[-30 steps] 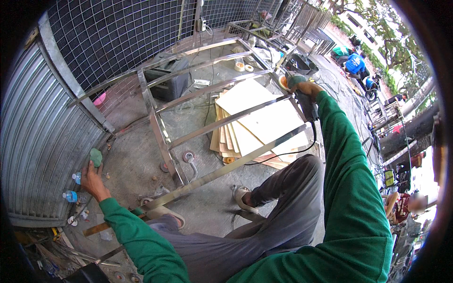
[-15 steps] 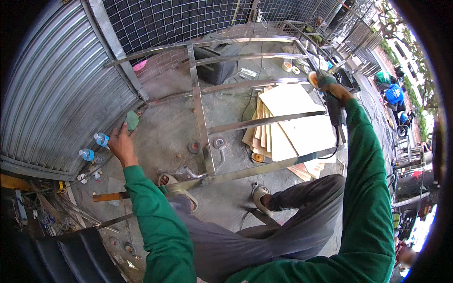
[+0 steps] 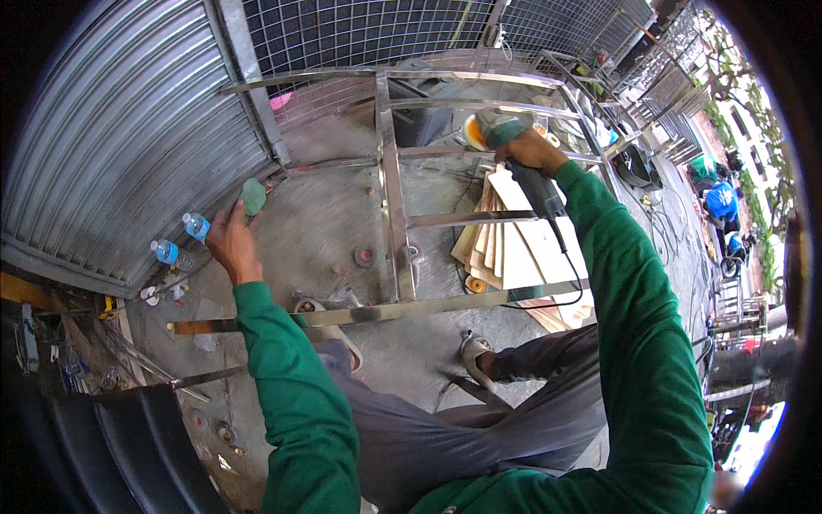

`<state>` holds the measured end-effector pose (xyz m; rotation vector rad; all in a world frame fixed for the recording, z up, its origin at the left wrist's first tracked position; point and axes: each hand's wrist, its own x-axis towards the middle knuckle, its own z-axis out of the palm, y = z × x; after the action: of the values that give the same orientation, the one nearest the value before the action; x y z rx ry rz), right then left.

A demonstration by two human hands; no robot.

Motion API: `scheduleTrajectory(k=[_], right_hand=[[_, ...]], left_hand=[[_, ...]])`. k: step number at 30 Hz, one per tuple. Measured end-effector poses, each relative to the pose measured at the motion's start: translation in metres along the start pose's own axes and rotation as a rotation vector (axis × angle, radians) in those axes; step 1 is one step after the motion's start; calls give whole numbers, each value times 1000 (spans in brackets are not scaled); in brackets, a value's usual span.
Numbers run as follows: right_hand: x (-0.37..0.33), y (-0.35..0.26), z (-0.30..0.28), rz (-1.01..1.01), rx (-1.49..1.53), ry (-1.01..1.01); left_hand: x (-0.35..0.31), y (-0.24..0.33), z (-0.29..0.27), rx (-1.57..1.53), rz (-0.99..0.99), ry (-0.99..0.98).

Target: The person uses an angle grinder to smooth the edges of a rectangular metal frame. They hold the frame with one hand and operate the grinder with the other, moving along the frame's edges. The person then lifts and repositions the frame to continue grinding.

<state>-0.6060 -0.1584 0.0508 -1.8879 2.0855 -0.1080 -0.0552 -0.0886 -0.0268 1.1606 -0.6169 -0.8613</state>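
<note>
My right hand [image 3: 533, 152] is wrapped around an angle grinder [image 3: 538, 190] with a dark body and a greenish head. Its orange-rimmed disc [image 3: 473, 134] sits over a crossbar of a shiny metal frame [image 3: 391, 193]; I cannot tell whether the two touch. Off to the left, my left hand [image 3: 233, 243] pinches a flat, rough-edged green block [image 3: 253, 196] between thumb and fingers, held up away from the frame. The frame's long near bar [image 3: 428, 309] crosses in front of my legs.
Pale boards [image 3: 539, 244] lie fanned under the frame. Two water bottles [image 3: 196, 226] stand by the corrugated shutter [image 3: 163, 111]. The grinder's cord [image 3: 572, 272] loops over the near bar. A dark bin [image 3: 419, 122] is behind the frame; a black padded seat [image 3: 128, 463] is lower left.
My right hand has brought the grinder leftward, from the frame's right side toward its middle. The whole view has shifted a little; my left hand still holds the green block.
</note>
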Motion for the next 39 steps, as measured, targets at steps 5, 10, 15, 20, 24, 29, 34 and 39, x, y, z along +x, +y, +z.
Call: scheduleTrajectory(k=[5,10,15,20,24,29,34,39], right_hand=[[1,-81,27,-37,221,-35],[13,-134,49,-28,339,-103],[-2,-164,46,5,277,-202],[-55,-166,45,-269,220,-228],[-104,-160,52,-266,93,-304],[-186,-147,57,-270,84,-303],[-233,-139,60,-363,163,-422],[-267,-140,59,-254,201,-494]], left_hand=[[-3,9,-13,11,13,16],[-3,16,-24,-15,33,61],[2,19,-34,102,47,55],[7,19,-48,87,97,76],[11,30,-77,-31,94,117],[11,41,-111,225,308,198],[8,52,-130,21,364,247],[-2,67,-144,99,431,335]])
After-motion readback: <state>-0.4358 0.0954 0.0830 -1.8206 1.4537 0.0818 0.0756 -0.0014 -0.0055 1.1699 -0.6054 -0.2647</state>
